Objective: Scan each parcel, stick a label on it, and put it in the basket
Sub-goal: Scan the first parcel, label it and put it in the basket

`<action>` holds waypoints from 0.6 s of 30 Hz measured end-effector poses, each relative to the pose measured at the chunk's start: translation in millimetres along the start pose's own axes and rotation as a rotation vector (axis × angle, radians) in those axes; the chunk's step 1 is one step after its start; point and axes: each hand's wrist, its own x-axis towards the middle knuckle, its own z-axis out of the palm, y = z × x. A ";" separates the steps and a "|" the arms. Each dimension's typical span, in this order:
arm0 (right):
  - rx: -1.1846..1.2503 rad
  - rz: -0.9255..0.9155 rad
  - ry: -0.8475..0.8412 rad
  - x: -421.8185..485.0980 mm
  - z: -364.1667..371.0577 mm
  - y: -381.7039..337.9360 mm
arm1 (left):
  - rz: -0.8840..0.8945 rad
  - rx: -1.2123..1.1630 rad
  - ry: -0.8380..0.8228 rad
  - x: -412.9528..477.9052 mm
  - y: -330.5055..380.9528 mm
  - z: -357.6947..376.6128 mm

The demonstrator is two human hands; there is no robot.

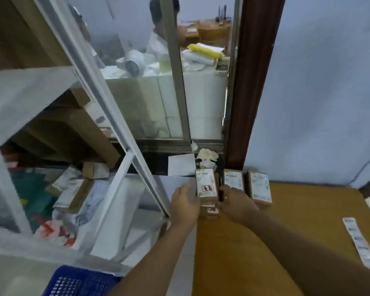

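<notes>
Right now I see both hands at the far left corner of the wooden desk (297, 210). My left hand (185, 205) and right hand (236, 202) clasp the parcel (207, 186) from either side, fingers curled on its flanks. Its white label faces up; a red-framed stamp with two characters shows, the rest too blurred to read. Just right of my right hand lie two more labelled boxes (247, 184), side by side, touching the wall. Left of my left hand the desk edge drops beside a slanted white frame (124, 133). The blue basket (79, 282) sits below my left forearm. Far right, a label strip (360, 242) lies on bare desk with open room around it.
</notes>
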 end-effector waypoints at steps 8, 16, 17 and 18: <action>0.359 0.180 0.040 76.8 46.2 16.8 | -0.297 -0.206 -0.278 80.0 -47.2 53.4; 0.530 0.163 0.162 76.6 79.1 26.9 | -0.211 -0.429 -0.224 63.1 -54.7 69.8; 0.566 0.176 0.188 68.9 78.0 30.3 | -0.194 -0.448 -0.213 52.4 -48.5 64.4; 0.607 0.184 0.207 58.5 75.1 33.3 | -0.186 -0.463 -0.202 40.6 -42.7 59.4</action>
